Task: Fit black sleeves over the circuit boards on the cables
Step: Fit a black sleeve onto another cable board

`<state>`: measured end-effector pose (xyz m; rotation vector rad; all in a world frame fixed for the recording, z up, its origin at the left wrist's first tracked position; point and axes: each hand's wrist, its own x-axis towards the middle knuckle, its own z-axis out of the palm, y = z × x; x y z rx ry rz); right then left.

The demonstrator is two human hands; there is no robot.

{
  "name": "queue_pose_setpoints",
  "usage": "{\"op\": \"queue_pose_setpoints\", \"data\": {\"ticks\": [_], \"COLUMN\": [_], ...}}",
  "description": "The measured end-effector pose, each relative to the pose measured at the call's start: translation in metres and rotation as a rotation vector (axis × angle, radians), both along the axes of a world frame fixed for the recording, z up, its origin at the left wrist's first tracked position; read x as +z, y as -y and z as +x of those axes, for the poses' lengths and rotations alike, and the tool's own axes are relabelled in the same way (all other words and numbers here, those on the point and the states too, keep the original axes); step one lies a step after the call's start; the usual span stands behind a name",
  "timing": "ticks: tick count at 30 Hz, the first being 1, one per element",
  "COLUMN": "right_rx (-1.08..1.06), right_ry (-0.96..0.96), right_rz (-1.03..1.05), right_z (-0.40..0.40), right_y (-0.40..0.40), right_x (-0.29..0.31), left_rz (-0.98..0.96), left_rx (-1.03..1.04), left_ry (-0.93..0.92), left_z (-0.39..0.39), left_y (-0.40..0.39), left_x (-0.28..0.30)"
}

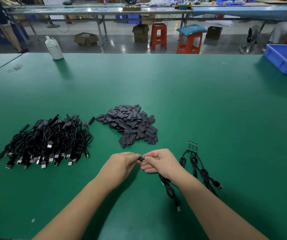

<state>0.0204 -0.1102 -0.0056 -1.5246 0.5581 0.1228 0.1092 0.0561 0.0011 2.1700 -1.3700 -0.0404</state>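
Observation:
My left hand (122, 163) and my right hand (161, 161) meet just above the green table (191, 101). The left hand pinches a black sleeve (140, 159). The right hand pinches the circuit board end of a cable (169, 189), which trails back under my right wrist; the board is mostly hidden between the fingers. A heap of loose black sleeves (130, 125) lies just beyond my hands. Three cables with bare circuit boards (192, 146) lie to the right. A large pile of black USB cables (49, 141) sits at the left.
A white bottle (54, 48) stands at the table's far left edge, with rubber bands (15, 68) near it. A blue plastic bin (286, 58) sits at the far right corner. Beyond the table are red stools, cardboard boxes and another workbench.

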Motion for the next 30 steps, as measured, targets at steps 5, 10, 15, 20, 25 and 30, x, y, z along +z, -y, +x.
{"op": "queue_pose_setpoints", "data": {"ticks": [5, 10, 15, 20, 25, 30], "right_rx": [0.093, 0.241, -0.123, -0.453, -0.203, -0.278], "right_ry": [-0.021, -0.021, 0.042, 0.274, 0.053, -0.393], "right_rz": [-0.302, -0.557, 0.016, 0.565, -0.715, -1.089], "right_z": [0.000, -0.001, 0.008, 0.020, 0.010, -0.029], "right_y": [-0.006, -0.009, -0.005, 0.004, 0.038, 0.104], "right_x": [0.000, 0.004, 0.016, 0.030, 0.024, 0.008], "left_rz": [0.138, 0.314, -0.154, -0.118, -0.118, 0.148], "left_rx": [-0.004, -0.044, 0.253, 0.198, 0.478, 0.896], "left_ry": [0.065, 0.206, -0.496, -1.081, -0.680, -0.049], "left_z": [-0.004, -0.002, -0.015, -0.037, -0.001, 0.091], "left_y": [0.004, 0.006, 0.017, 0.030, 0.019, -0.048], "left_x": [-0.006, -0.011, -0.001, 0.002, 0.019, 0.031]}}
